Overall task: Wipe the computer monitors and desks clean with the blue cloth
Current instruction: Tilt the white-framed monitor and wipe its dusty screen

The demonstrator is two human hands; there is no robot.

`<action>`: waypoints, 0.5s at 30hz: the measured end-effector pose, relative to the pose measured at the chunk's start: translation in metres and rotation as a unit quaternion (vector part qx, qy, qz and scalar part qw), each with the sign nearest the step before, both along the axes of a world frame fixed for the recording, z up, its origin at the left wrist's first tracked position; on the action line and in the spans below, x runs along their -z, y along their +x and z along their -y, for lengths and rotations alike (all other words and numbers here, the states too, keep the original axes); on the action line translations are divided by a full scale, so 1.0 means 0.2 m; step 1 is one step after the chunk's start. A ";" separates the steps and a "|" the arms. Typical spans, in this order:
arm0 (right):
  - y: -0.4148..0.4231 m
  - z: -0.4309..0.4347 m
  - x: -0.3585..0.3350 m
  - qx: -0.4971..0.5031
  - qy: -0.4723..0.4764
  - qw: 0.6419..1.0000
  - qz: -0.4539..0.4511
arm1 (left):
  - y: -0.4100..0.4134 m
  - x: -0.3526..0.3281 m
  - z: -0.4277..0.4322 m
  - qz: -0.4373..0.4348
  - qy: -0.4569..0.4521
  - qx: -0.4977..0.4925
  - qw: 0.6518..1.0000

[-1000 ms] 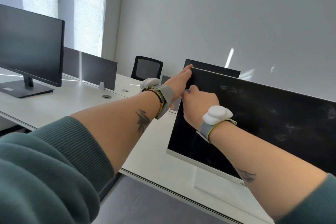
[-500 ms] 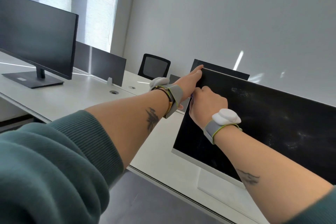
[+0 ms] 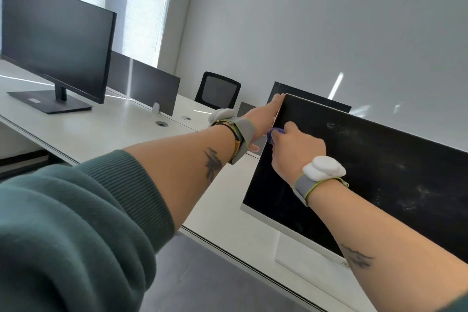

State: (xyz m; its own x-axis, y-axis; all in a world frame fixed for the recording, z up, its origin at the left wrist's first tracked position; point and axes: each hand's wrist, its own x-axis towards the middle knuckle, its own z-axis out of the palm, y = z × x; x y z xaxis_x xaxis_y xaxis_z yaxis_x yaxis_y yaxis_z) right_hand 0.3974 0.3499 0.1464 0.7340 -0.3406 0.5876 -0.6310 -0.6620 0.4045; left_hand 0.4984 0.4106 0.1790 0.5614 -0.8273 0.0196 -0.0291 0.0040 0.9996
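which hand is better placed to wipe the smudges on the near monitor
Right. The right hand holds the blue cloth on the near monitor, nearest the smudges; the left hand rests on its left edge, with no cloth.

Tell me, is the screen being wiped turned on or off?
Off, it seems. The screen is black all over, showing only dusty smudges and no picture. The right hand holds the cloth against it.
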 end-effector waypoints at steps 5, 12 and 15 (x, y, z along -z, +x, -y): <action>-0.02 -0.05 0.09 -0.006 0.027 0.998 -0.056 | -0.01 0.04 0.01 -0.031 0.005 0.034 0.999; -0.02 -0.04 0.11 -0.006 0.005 0.999 -0.032 | 0.02 0.11 -0.02 -0.018 -0.004 0.063 0.998; -0.05 -0.03 0.15 -0.017 0.004 0.999 -0.051 | 0.03 0.17 -0.02 -0.001 0.000 0.055 0.998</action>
State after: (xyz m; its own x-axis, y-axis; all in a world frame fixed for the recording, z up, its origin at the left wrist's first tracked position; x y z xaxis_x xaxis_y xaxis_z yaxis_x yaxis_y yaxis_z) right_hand 0.3879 0.3565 0.1166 0.8014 -0.3187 0.5061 -0.5634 -0.6863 0.4599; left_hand 0.5048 0.4143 0.1455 0.4670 -0.8841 0.0183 -0.0269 0.0064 0.9996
